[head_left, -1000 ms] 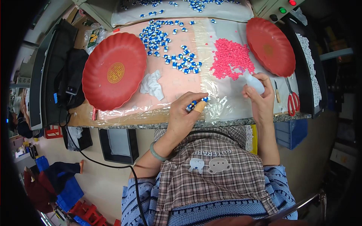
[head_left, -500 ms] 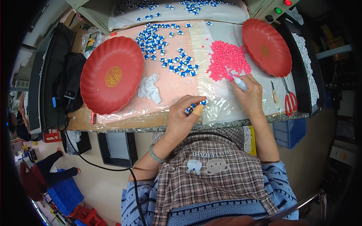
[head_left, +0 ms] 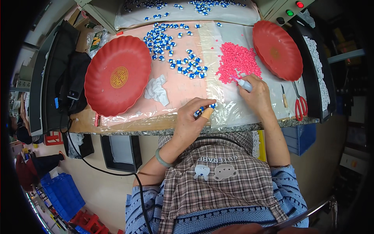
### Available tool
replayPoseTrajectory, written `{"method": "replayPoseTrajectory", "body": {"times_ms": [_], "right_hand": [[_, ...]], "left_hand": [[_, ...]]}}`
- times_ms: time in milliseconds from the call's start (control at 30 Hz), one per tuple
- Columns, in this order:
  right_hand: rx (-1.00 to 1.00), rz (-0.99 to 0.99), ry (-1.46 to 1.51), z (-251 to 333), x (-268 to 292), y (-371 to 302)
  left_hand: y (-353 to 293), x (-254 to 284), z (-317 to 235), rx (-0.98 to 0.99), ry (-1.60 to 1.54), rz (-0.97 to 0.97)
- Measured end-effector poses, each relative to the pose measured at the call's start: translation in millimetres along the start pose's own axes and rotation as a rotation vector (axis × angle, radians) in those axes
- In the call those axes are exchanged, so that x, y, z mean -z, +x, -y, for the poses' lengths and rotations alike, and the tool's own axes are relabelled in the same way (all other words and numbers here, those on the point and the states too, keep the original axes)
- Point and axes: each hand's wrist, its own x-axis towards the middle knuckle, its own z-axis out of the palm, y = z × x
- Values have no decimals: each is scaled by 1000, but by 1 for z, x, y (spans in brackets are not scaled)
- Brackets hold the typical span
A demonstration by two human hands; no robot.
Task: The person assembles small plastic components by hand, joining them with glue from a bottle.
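Note:
My left hand (head_left: 191,119) is closed near the table's front edge, with small blue-and-white pieces (head_left: 212,105) in its fingers and palm. One of them sits at the fingertips; how many lie in the palm is hidden. My right hand (head_left: 255,93) grips a small pale squeeze bottle (head_left: 246,85). Its thin purple tip reaches the near edge of a spread of tiny pink pieces (head_left: 235,60), and whether a pink piece clings to it is too small to tell. Many more blue-and-white pieces (head_left: 160,41) lie loose on the pink sheet, left of the pink ones.
A red scalloped plate (head_left: 117,97) stands at the left and another red plate (head_left: 276,50) at the right. Crumpled white tissue (head_left: 156,91) lies beside the left plate. At the right are a wooden-handled knife (head_left: 284,97) and red-handled scissors (head_left: 300,107). A white cushion (head_left: 187,17) holds more pieces.
The bottle's tip has shifted slightly left along the near edge of the pink pieces. My left hand keeps its hold. A person in the left background has moved farther left.

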Motion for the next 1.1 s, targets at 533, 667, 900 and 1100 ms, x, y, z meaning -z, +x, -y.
{"method": "replayPoseTrajectory", "body": {"times_ms": [533, 667, 900, 1100], "right_hand": [[-329, 341, 990, 38, 1, -31], [-213, 339, 888, 43, -5, -39], [-208, 340, 790, 49, -5, -42], [-173, 346, 682, 54, -4, -38]], "left_hand": [[1, -3, -8, -102, 207, 23], [-1, -7, -4, -122, 209, 29], [-2, -9, 0, -267, 291, 42], [2, -7, 7, -395, 372, 62]]}}
